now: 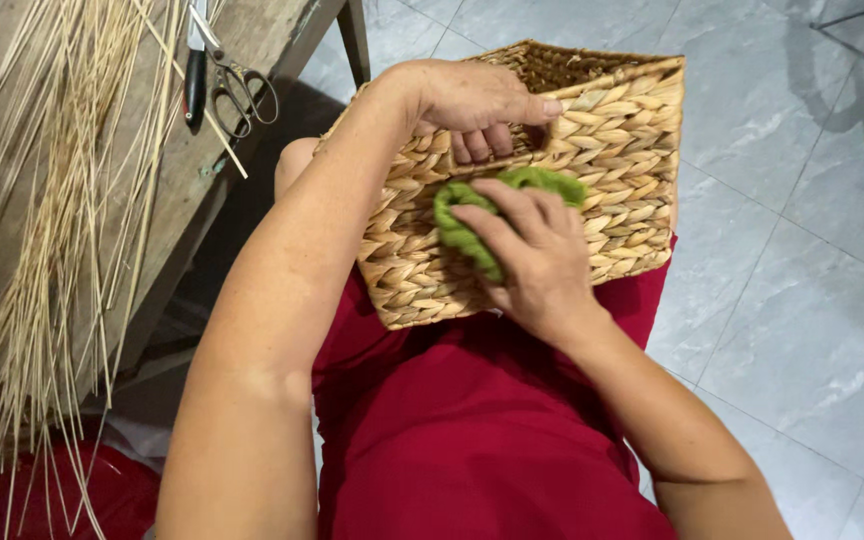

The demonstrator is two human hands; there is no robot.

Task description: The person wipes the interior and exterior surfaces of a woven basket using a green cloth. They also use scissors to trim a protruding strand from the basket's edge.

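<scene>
— What do we have in our lap?

— A rectangular basket woven from thick, pale tan braided fibre (612, 130). It lies tipped on its side across our thighs, over the red cloth of our garment (472, 430), with one woven wall facing up at us and the open mouth turned away.

— And how are our hands placed on it?

— Our left hand (477, 100) grips the basket at a handle slot in that wall: the fingers (482, 145) curl down into the opening and the thumb lies flat along the weave, so the hand is closed on the basket itself. Our right hand (537, 250) presses a crumpled green cloth (462, 225) against the same wall, just below the slot. The fingers lie spread over the cloth and hold it to the weave.

— What lies around us?

— To our left stands a worn wooden table (262, 40) with long, thin, straw-coloured reed strips (42, 230) draped across it and hanging off the edge. A pair of metal scissors (237, 85) rests on the tabletop among them. Under us is a floor of grey marbled tiles (792, 330), and a round red object (102, 495) shows at the lower left, partly hidden by the strips.
</scene>
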